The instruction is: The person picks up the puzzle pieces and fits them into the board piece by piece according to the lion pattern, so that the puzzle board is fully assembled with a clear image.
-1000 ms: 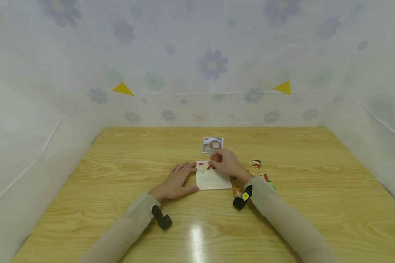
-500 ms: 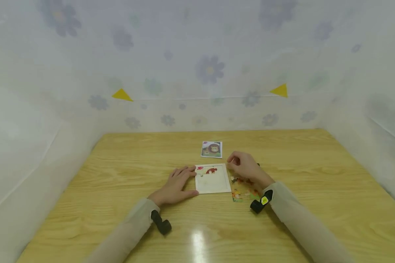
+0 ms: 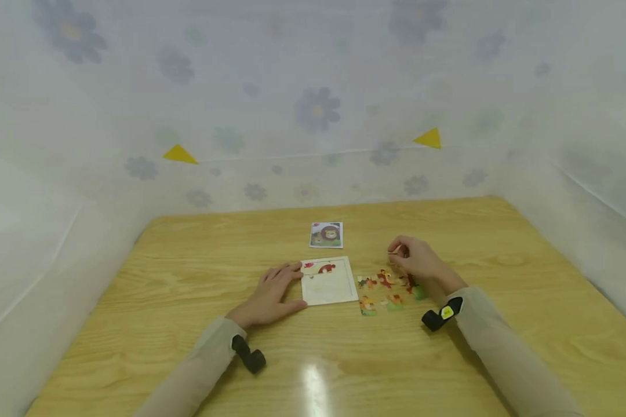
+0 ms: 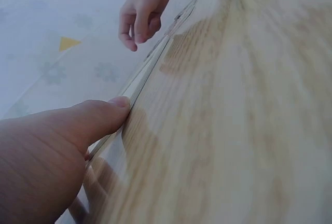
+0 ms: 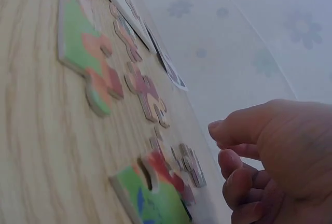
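Observation:
A white square puzzle board [image 3: 330, 291] lies on the table, with a pink-marked piece and a dark red piece [image 3: 326, 269] in its top part. My left hand [image 3: 268, 294] rests at the board's left side, fingers spread; in the left wrist view the thumb [image 4: 106, 117] touches the edge. Several loose puzzle pieces [image 3: 385, 278] lie right of the board. Just above and behind them hovers my right hand [image 3: 419, 259], its fingers loosely bent. In the right wrist view no piece shows between thumb and fingers, and a green and red piece [image 5: 155, 193] lies below.
Behind the board lies a picture card with a lion [image 3: 326, 235]. The wooden table [image 3: 214, 243] is bounded by white flowered cloth [image 3: 250, 116] at the back and sides. Two yellow triangles mark the back cloth.
My right hand has moved right, from over the board to above the loose pieces, uncovering the dark red piece. The left hand has stayed at the board's edge. The head view has shifted slightly.

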Action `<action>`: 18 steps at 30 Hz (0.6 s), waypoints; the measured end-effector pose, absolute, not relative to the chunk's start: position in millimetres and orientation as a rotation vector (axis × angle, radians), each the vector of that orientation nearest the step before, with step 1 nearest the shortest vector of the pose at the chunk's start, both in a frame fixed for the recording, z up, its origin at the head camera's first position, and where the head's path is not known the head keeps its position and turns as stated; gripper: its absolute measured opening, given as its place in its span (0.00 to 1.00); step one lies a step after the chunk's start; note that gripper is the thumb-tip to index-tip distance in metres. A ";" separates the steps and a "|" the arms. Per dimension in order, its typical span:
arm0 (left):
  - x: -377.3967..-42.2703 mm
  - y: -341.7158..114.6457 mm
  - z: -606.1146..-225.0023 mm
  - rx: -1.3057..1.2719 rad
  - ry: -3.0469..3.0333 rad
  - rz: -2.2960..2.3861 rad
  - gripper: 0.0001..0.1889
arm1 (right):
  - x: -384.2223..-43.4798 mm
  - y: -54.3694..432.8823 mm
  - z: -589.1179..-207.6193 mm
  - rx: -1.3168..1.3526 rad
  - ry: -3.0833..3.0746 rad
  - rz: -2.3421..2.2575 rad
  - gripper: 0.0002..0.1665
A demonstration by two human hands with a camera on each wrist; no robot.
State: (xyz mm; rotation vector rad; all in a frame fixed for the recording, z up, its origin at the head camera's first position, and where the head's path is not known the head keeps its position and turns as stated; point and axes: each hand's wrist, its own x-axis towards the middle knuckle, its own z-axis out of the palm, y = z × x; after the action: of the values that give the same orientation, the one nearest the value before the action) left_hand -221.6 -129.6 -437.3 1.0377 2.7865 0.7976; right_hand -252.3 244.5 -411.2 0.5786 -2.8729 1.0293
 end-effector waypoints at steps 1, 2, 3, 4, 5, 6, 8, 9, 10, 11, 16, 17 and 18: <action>-221.8 -130.3 -436.7 1.036 2.785 0.800 0.34 | -252.7 247.5 -411.5 0.573 -2.880 1.029 0.09; -221.8 -131.3 -436.3 1.039 2.785 0.807 0.34 | -253.6 249.8 -411.8 0.574 -2.890 1.029 0.10; -221.6 -132.3 -436.0 1.036 2.784 0.804 0.34 | -254.5 251.6 -412.2 0.577 -2.900 1.031 0.12; -221.4 -133.3 -435.8 1.032 2.783 0.806 0.34 | -255.5 253.1 -412.7 0.582 -2.914 1.033 0.13; -221.1 -134.2 -435.6 1.029 2.782 0.806 0.34 | -256.4 254.1 -413.3 0.590 -2.930 1.037 0.15; -220.9 -135.2 -435.6 1.027 2.782 0.811 0.34 | -257.5 254.6 -414.1 0.593 -2.947 1.038 0.17; -220.4 -136.9 -435.5 1.022 2.787 0.815 0.34 | -259.9 254.7 -415.5 0.593 -2.981 1.034 0.19; -220.4 -137.8 -435.7 1.017 2.789 0.814 0.34 | -260.5 254.1 -415.6 0.587 -2.996 1.046 0.20; -220.5 -138.6 -435.7 1.017 2.791 0.816 0.34 | -261.5 253.6 -415.9 0.579 -3.009 1.055 0.21; -220.6 -139.3 -435.5 1.017 2.793 0.817 0.34 | -262.3 253.0 -416.3 0.565 -3.017 1.063 0.22; -220.8 -141.1 -433.9 1.016 2.791 0.817 0.34 | -264.9 249.7 -414.1 0.530 -3.003 1.149 0.18; -220.7 -141.2 -433.7 1.015 2.791 0.818 0.34 | -265.1 248.9 -413.6 0.537 -2.996 1.152 0.17; -220.6 -141.3 -433.6 1.014 2.792 0.817 0.34 | -265.4 248.2 -413.0 0.547 -2.987 1.151 0.16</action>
State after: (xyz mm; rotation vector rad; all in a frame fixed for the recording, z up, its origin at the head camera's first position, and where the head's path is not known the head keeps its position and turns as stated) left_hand -220.6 -141.3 -433.6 1.0139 2.7919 0.8165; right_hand -265.4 248.2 -413.0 0.5471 -2.9868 1.1513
